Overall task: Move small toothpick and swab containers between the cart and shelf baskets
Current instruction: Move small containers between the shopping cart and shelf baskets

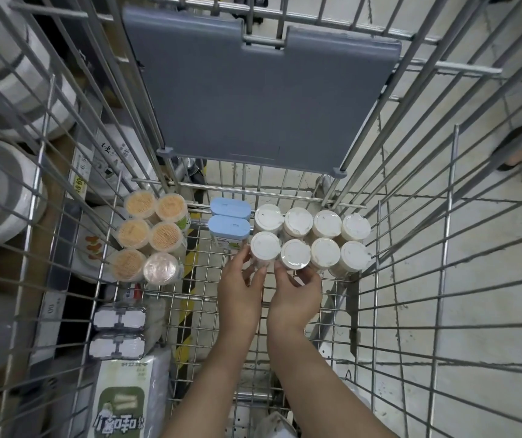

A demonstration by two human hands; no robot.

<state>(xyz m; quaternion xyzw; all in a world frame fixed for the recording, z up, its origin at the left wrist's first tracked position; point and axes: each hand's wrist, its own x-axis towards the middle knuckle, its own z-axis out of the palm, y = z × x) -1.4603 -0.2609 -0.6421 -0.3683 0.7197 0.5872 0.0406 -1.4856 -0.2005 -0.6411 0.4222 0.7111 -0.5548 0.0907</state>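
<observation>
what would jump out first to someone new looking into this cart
Two bare hands, left hand and right hand, each gripping a white-lidded jar in the near row of eight at the cart's far right. To their left stand two blue-lidded boxes and six clear toothpick tubs; a grey flap hangs above.

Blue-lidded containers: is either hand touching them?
No. The left hand and right hand each grip a white-lidded container in the near row; the two blue-lidded containers stand untouched beside them.
</observation>
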